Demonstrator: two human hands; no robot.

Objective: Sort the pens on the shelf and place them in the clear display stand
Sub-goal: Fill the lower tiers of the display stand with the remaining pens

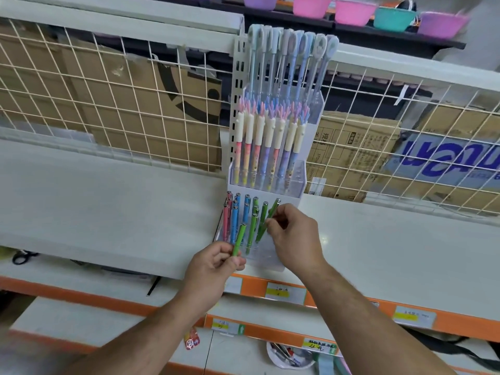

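Left hand (216, 262): we see its fingers and thumb curled round the lower end of a green pen (239, 238), which slants up and to the right in front of the near row.
Right hand (293, 238): thumb and fingertips pinch a second green pen (273, 211) partway down its barrel. It leans to the right at the right end of the near row, and we cannot tell whether its tip sits in a hole.
Clear display stand (297, 180): it stands on the white shelf (108, 198) by the near edge, with three stepped rows rising toward the far side.
Near row: we count pink pens (226, 220) at the left, blue pens (234, 220) beside them and upright green pens (254, 226) to their right.
Middle row: pastel pens with cream caps (267, 136).
Far row: tall pale blue pens (286, 63).
Behind the stand: a wire grid (108, 90), with cardboard boxes (351, 147) beyond it.
Below the shelf: price labels (285, 292) on an orange edge.
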